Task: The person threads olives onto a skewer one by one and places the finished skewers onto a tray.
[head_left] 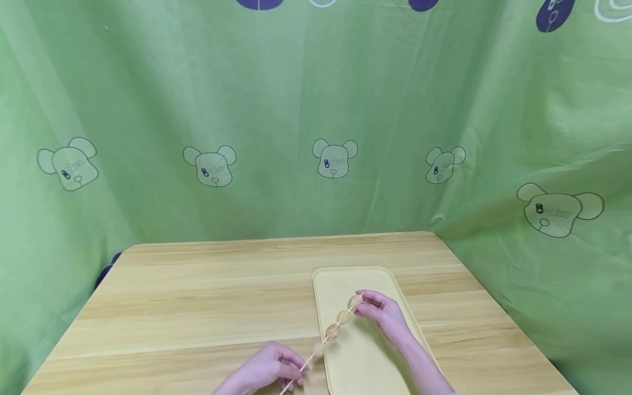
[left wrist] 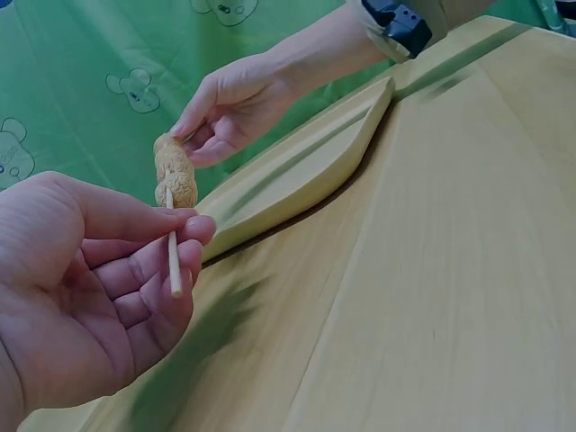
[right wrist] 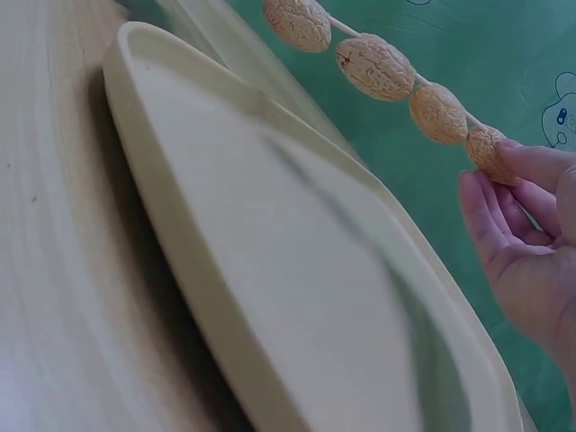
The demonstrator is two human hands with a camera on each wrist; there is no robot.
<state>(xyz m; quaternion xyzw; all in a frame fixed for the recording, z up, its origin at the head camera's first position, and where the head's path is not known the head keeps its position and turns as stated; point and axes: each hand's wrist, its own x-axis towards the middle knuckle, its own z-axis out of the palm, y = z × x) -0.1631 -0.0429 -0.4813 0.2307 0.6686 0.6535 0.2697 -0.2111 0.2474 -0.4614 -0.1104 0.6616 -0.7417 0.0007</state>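
A thin wooden skewer is threaded with several wrinkled, tan, oval food balls, spaced along its far part. My left hand pinches the bare lower stretch of the stick between thumb and fingers, and its blunt end pokes out past them. At the other end, my right hand pinches the outermost ball between thumb and fingertips. Held between both hands, the skewer slants up to the right, raised above a shallow cream tray and its left edge.
The tray lies lengthwise on a wood-grain table, right of the middle. Green curtains with bear-head prints hang behind the table and along both sides. A dark device is strapped to my right wrist.
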